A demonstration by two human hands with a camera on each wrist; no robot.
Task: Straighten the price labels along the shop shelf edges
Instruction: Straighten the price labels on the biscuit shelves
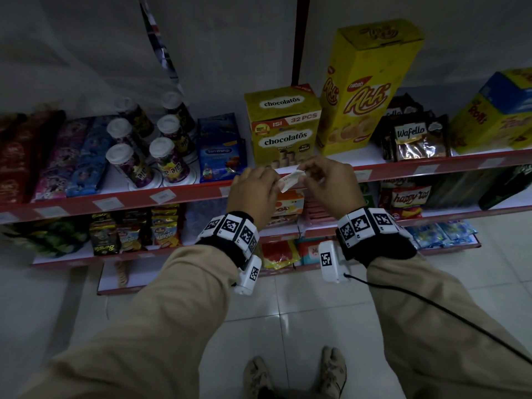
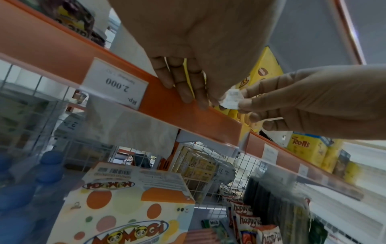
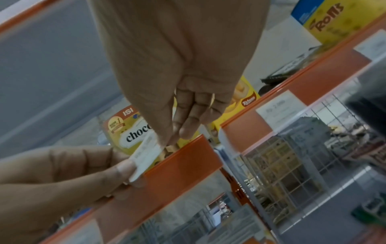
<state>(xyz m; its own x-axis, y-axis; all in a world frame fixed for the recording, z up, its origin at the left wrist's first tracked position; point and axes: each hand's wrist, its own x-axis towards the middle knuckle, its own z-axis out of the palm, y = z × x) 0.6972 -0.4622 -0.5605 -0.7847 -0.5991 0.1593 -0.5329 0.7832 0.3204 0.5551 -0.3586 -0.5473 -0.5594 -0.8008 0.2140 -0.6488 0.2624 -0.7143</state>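
Observation:
A small white price label (image 1: 292, 179) is off the red shelf edge strip (image 1: 198, 193) and tilted, held between both hands just in front of the chocolatos box (image 1: 283, 131). My left hand (image 1: 272, 183) pinches its left end and my right hand (image 1: 309, 174) pinches its right end. In the left wrist view the label (image 2: 232, 99) sits between my left hand (image 2: 217, 101) and the right hand's fingertips (image 2: 248, 104), above the strip (image 2: 188, 115). The right wrist view shows the label (image 3: 146, 154) under my right hand (image 3: 167, 139).
Other labels sit in the strip: a crooked one (image 1: 162, 196), another further left (image 1: 108, 203), a "Rp. 2.000" one (image 2: 117, 84) and one to the right (image 3: 279, 109). Cups, snack packs and tall yellow boxes (image 1: 365, 90) crowd the shelf. Lower shelves hold more snacks.

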